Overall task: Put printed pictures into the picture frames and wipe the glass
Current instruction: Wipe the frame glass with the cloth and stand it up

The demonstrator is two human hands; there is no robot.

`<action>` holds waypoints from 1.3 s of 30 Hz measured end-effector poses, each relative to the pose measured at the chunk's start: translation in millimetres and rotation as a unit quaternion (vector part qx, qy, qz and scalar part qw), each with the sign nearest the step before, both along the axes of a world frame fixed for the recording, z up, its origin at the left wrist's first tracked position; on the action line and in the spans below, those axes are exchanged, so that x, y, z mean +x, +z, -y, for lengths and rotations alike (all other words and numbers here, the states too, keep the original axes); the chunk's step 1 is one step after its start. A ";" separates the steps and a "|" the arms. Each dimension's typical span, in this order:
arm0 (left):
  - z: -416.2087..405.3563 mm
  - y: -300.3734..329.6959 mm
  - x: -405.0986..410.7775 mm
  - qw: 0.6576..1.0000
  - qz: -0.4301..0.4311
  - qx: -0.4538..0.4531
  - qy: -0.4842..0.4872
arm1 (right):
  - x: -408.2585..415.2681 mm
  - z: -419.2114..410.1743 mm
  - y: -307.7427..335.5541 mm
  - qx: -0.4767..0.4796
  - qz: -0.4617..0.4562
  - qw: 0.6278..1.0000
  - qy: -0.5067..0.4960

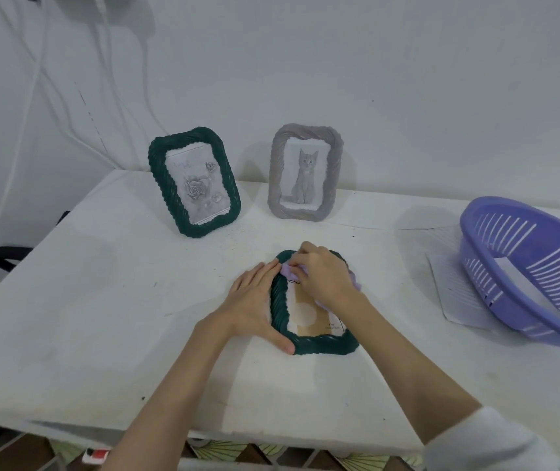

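Three picture frames are in view: a dark green one [194, 181] standing far left, a grey one [305, 172] standing to its right, and a second green one [319, 345] lying flat near centre. One purple cloth [288, 271], one purple basket [526, 266] at right, and what seems a single paper sheet [455, 294] beneath it.

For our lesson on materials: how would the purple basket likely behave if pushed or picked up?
The basket is slotted plastic, so probably light and fairly stiff. It sits tilted on a paper sheet, so a push may rock it or drag the sheet along. Its smooth rim would likely slide easily on the table.
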State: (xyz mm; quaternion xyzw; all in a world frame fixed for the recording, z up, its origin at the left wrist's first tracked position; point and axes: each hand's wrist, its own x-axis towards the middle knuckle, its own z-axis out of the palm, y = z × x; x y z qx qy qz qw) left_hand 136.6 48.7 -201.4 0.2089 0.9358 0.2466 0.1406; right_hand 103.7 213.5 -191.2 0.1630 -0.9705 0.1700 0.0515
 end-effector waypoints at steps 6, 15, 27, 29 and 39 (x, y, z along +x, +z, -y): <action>0.6 -1.1 0.5 1.000 0.001 -0.013 0.002 | 38.2 -24.7 5.4 -0.021 0.040 0.996 0.072; 0.2 -0.3 0.4 1.000 0.003 -0.008 0.000 | 9.9 -23.3 6.0 -0.027 0.012 0.998 -0.047; 1.1 -3.2 -3.0 1.000 -0.010 -0.021 -0.007 | 86.6 -48.2 20.2 0.021 0.079 0.996 0.019; 1.1 -2.7 -2.8 1.000 -0.006 -0.018 -0.007 | 73.6 -58.9 19.4 0.013 0.083 0.996 -0.012; 0.5 0.4 0.6 1.000 0.003 -0.014 -0.004 | -1.6 -14.7 3.7 0.002 -0.011 1.000 -0.025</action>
